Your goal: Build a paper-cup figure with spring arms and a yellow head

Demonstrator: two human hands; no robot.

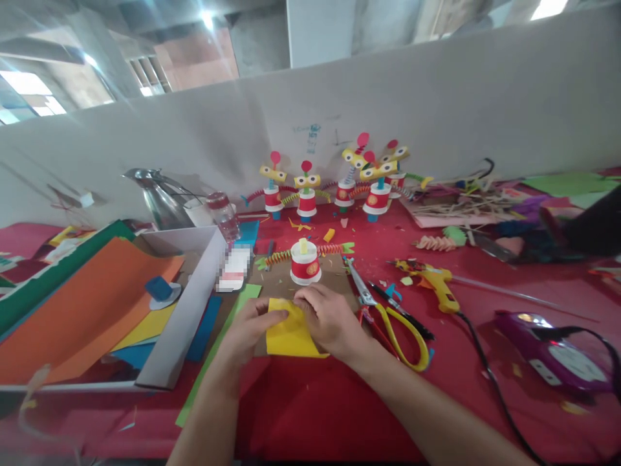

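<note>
A red-covered table [320, 414] under a pale partition carries the work, and nearest the camera both hands grasp a yellow paper piece [291, 333], the left hand [250, 327] pinching its nine o'clock edge and the right hand [327, 320] pressing its top corner. At twelve o'clock just beyond stands an unfinished red cup figure [305, 262] (springy arms on, no eyes yet), with scissors [388, 317] and a glue gun [439, 285] at three o'clock. Farther back, a row of finished figures [339, 184] with yellow eye bands suggests the paper is still to be shaped and fitted.

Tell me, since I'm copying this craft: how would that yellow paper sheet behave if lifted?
The yellow paper sheet is thin and already bends under the left hand and right hand, so it is probably floppy, very light and easily creased. It might slide on the red tablecloth.
</note>
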